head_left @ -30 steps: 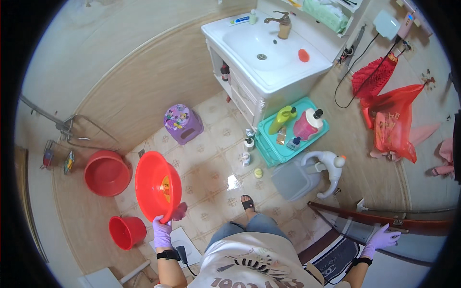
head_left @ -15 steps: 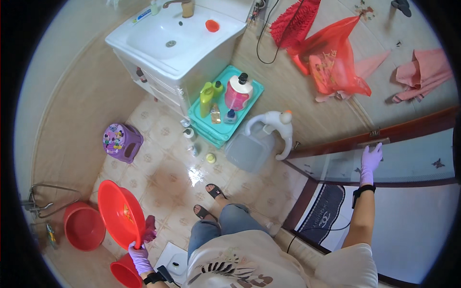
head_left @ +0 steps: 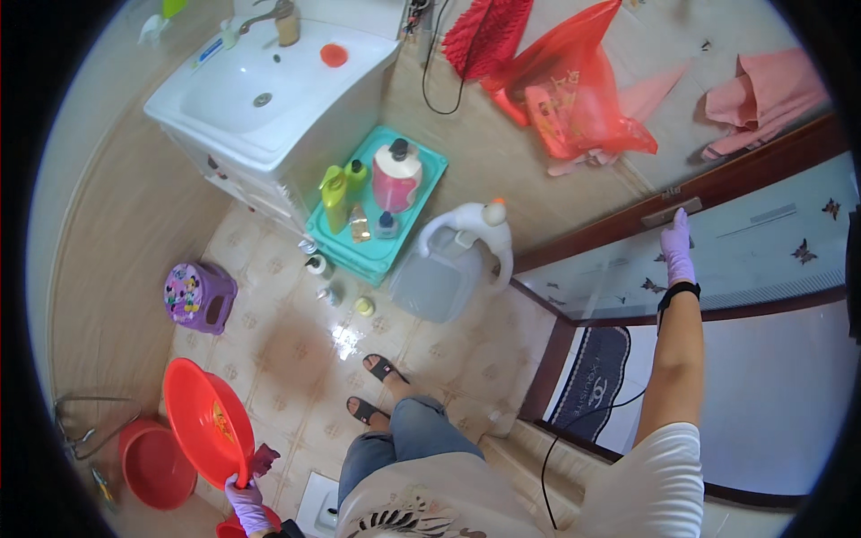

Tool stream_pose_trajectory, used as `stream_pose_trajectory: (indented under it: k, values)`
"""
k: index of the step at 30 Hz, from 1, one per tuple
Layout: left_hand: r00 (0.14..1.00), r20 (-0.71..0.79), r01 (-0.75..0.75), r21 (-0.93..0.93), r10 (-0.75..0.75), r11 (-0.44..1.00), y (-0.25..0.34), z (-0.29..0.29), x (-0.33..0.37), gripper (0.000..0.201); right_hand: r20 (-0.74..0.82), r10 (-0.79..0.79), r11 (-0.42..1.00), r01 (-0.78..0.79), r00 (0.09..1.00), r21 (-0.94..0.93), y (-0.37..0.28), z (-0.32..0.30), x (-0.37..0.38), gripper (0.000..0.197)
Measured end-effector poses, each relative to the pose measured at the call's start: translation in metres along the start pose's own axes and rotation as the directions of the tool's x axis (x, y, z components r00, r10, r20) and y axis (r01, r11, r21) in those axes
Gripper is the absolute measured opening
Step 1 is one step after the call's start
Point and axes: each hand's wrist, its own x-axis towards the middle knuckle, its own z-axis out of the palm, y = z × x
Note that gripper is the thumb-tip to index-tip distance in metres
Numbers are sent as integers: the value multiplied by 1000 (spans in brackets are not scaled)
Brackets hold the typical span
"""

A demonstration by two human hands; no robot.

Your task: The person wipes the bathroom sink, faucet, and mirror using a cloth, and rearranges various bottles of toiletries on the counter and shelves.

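The round red plastic basin [head_left: 193, 417] was held tilted in the purple-gloved left hand [head_left: 247, 504], whose fingers were clamped on its lower rim; a dark red cloth [head_left: 265, 460] hung just beside it. Well apart, the purple-gloved right hand [head_left: 679, 249], much the nearer, was raised to the oblong metal handle [head_left: 662, 217] of the brown-framed frosted-glass door [head_left: 744, 247]. The handle lay at the fingertips, its long axis along the frame; whether it was gripped could not be made out.

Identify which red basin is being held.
The brighter red basin: the left hand grips its rim. The darker red basin, lower and farther left in view, is touched by neither hand.
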Motion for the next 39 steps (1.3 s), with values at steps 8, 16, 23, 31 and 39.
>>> stream_pose_trajectory:
  k: [8,16,23,31,39]
  values:
    - [833,101,-464,663,544,588,39,74,-3,37,-10,90,993,-90,996,-70,0,7,38,70]
    - [980,92,196,-324,-175,926,19,83,53,20,-88,38,996,-45,995,-78,-9,21,50,74]
    - [990,23,138,-299,-138,944,37,86,59,26,-68,-8,1000,7,998,-28,-17,-6,23,75]
    - [969,129,247,-415,-212,876,50,56,58,25,-204,2,998,12,979,65,-27,-4,-27,77]
    - [962,54,262,-468,-269,844,49,79,43,31,-98,-4,993,16,995,119,-24,-10,-17,83]
